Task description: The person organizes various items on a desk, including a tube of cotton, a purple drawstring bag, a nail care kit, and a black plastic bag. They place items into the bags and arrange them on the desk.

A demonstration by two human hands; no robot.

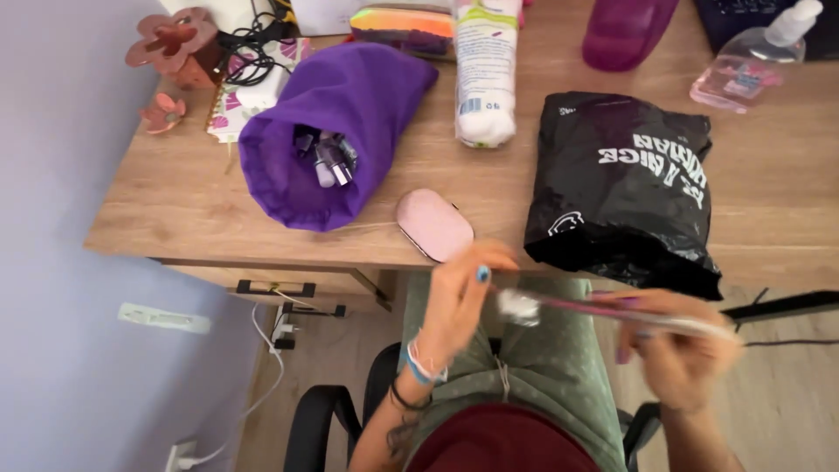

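My right hand (677, 350) grips a long thin pink nail file (603, 311) that lies across my lap, blurred by motion. My left hand (463, 293) is raised just below the desk edge, fingers curled loosely, with a painted blue nail; its fingertips meet the file's left end, near a small whitish blurred patch (521, 307). A pink oval case (434, 225) rests on the wooden desk (175, 210) just above my left hand. A purple cloth pouch (350, 105) lies open toward me with several small bottles (325, 157) inside.
A black plastic bag (625, 179) sits at the desk's right. At the back are a white tube (485, 70), a magenta bottle (625, 31) and a clear pump bottle (752, 61). Pink flower ornaments (170, 39) and cables (249, 48) are at the back left. Chair armrests flank my lap.
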